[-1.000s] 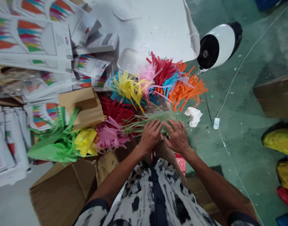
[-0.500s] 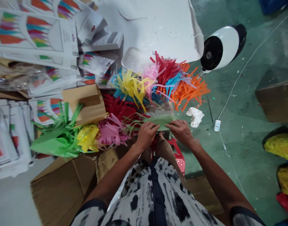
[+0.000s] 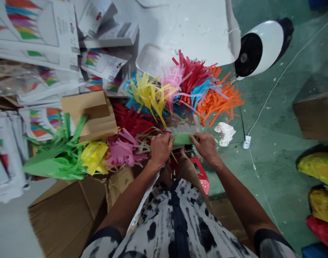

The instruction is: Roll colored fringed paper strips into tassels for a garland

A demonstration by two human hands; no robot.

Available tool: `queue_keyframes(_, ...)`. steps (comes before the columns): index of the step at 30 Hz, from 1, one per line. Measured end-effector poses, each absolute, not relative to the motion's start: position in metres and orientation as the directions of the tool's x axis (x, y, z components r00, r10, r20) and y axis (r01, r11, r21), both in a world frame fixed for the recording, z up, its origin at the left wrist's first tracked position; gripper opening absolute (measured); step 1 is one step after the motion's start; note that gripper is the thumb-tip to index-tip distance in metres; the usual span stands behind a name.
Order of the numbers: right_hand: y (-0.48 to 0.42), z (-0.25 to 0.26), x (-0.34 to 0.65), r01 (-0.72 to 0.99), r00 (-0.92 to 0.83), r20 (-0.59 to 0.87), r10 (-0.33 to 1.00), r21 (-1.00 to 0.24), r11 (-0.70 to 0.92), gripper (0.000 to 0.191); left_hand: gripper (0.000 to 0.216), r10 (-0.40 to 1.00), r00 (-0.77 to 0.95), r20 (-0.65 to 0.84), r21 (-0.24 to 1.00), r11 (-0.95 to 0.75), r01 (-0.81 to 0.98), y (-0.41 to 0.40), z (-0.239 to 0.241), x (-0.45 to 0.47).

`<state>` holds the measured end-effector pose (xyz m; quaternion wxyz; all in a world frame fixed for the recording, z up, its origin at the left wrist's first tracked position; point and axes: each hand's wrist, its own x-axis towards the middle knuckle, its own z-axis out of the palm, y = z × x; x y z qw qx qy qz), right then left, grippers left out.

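A rolled strip of green fringed paper (image 3: 181, 138) stretches between my two hands, just above my knees. My left hand (image 3: 160, 149) is closed round its fringed left end, where thin green strands splay out. Fingers of my right hand (image 3: 206, 146) pinch its right end. Behind the roll lies a heap of fringed paper bundles: yellow (image 3: 146, 94), pink (image 3: 173, 79), red (image 3: 193, 73), blue (image 3: 200, 89) and orange (image 3: 217, 100). More bundles lie to the left: pink (image 3: 122, 152), yellow (image 3: 95, 157) and green (image 3: 58, 154).
Printed white packages (image 3: 32, 32) are stacked at the upper left. A brown cardboard box (image 3: 67, 215) stands at my lower left. A white and black fan (image 3: 263, 44) sits on the green floor (image 3: 274, 150), with a white cable and a crumpled tissue (image 3: 225, 132). Coloured sacks (image 3: 318, 168) lie at the right edge.
My hands, flat on the green paper a second ago, have curled and closed round it. The paper has become a tighter, narrower roll.
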<state>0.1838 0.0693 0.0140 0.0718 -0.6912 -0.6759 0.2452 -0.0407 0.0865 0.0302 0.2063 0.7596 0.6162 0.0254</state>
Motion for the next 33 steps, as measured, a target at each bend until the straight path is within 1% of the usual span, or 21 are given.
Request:
queue_keyframes(3, 0.069, 0.013, 0.178, 0.913, 0.010, -0.228, 0.974, -0.396, -0.102, 0.049, 0.023, 0.950, 0.243, -0.195, 0.287, -0.182, 0.940, 0.085, 0.029, -0.040)
queue_keyframes(6, 0.069, 0.016, 0.174, 0.923, 0.060, -0.212, 0.975, -0.361, -0.135, 0.050, 0.023, 0.944, 0.272, -0.186, 0.284, -0.214, 0.935, 0.084, 0.027, -0.041)
queue_keyframes(8, 0.068, 0.020, 0.174, 0.940, 0.057, -0.151, 0.987, -0.326, -0.104, 0.045, 0.024, 0.937, 0.300, -0.179, 0.315, -0.235, 0.920, 0.082, 0.025, -0.043)
queue_keyframes(11, 0.065, 0.027, 0.173, 0.958, -0.019, -0.019, 1.000, -0.286, 0.013, 0.030, 0.025, 0.935, 0.315, -0.162, 0.363, -0.241, 0.900, 0.079, 0.023, -0.045)
queue_keyframes(13, 0.062, 0.029, 0.173, 0.954, -0.058, 0.008, 0.998, -0.295, 0.058, 0.024, 0.025, 0.937, 0.314, -0.154, 0.377, -0.238, 0.895, 0.077, 0.021, -0.046)
queue_keyframes(17, 0.060, 0.028, 0.174, 0.936, -0.087, -0.030, 0.996, -0.346, 0.071, 0.019, 0.024, 0.928, 0.341, -0.148, 0.389, -0.263, 0.883, 0.075, 0.018, -0.047)
queue_keyframes(20, 0.063, 0.024, 0.174, 0.925, -0.082, -0.072, 0.994, -0.376, 0.049, 0.017, 0.023, 0.925, 0.353, -0.138, 0.390, -0.276, 0.878, 0.074, 0.016, -0.048)
queue_keyframes(24, 0.066, 0.019, 0.173, 0.944, -0.016, -0.117, 0.993, -0.330, -0.023, 0.014, 0.023, 0.937, 0.313, -0.155, 0.392, -0.232, 0.890, 0.071, 0.018, -0.048)
queue_keyframes(28, 0.065, 0.015, 0.171, 0.947, 0.028, -0.104, 0.994, -0.314, -0.059, 0.010, 0.022, 0.949, 0.272, -0.163, 0.394, -0.190, 0.899, 0.070, 0.022, -0.047)
queue_keyframes(33, 0.063, 0.012, 0.171, 0.929, 0.058, -0.070, 0.996, -0.361, -0.079, 0.008, 0.017, 0.958, 0.236, -0.165, 0.376, -0.160, 0.913, 0.072, 0.028, -0.049)
